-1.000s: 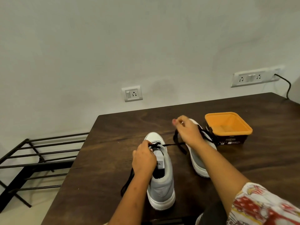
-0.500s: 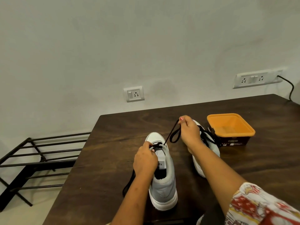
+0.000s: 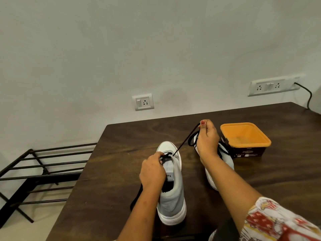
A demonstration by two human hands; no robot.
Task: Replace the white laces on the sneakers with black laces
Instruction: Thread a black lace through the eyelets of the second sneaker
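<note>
at the far left a black metal rack point(image 3: 43, 171) stands on the floor beside the dark wooden desk point(image 3: 121, 145), with a wall socket point(image 3: 143, 102) above the desk's back edge. the left hand point(image 3: 152, 171) has its fingers curled around the front of the grey sneaker point(image 3: 173, 197), gripping it at the eyelets. this sneaker stands on the desk with its heel toward the person. a black lace point(image 3: 186, 140) runs taut from the eyelets up and to the right into the right hand point(image 3: 207, 141), which pinches it between thumb and fingers, with a loop of lace hanging below. the second sneaker point(image 3: 227, 160) lies on the desk under the right wrist, partly hidden. just beside it on the right sits an orange container point(image 3: 245, 136). a switch panel point(image 3: 272, 85) is on the wall behind, with a black cable point(image 3: 308, 96) plugged in at its right end.
</note>
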